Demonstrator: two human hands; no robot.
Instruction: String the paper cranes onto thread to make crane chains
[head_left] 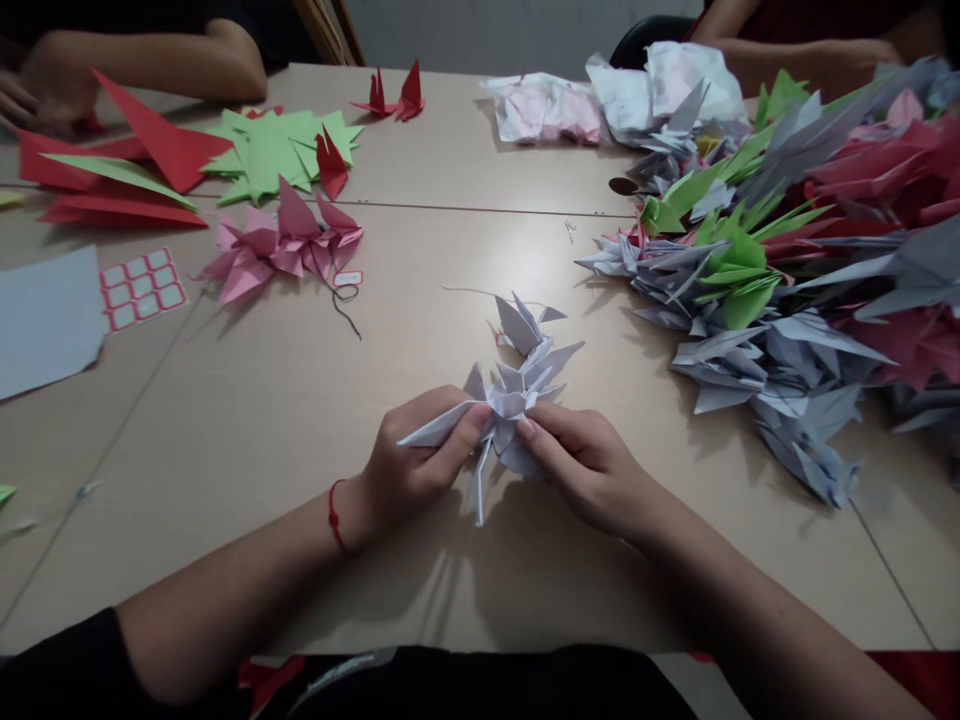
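A string of pale grey-white folded paper cranes (pixel 529 370) is held up over the table in front of me. My left hand (pixel 431 440), with a red cord bracelet at the wrist, pinches the nearest crane from the left between thumb and fingers. From the right, my right hand (pixel 577 455) pinches the same crane, its thumb beside the crane's middle. One narrow paper point sticks down between the hands. The farther cranes of the string extend away from me, and a thin thread (pixel 472 290) trails behind them. My fingertips are partly hidden behind the paper.
At the right lies a big heap of grey, green and red paper cranes (pixel 810 250). White-and-pink packets (pixel 547 108) lie behind it. Pink cranes (pixel 289 245), flat green cranes (pixel 274 150), red cranes (pixel 165 140) and a label sheet (pixel 142 288) are at left. Two other people sit opposite.
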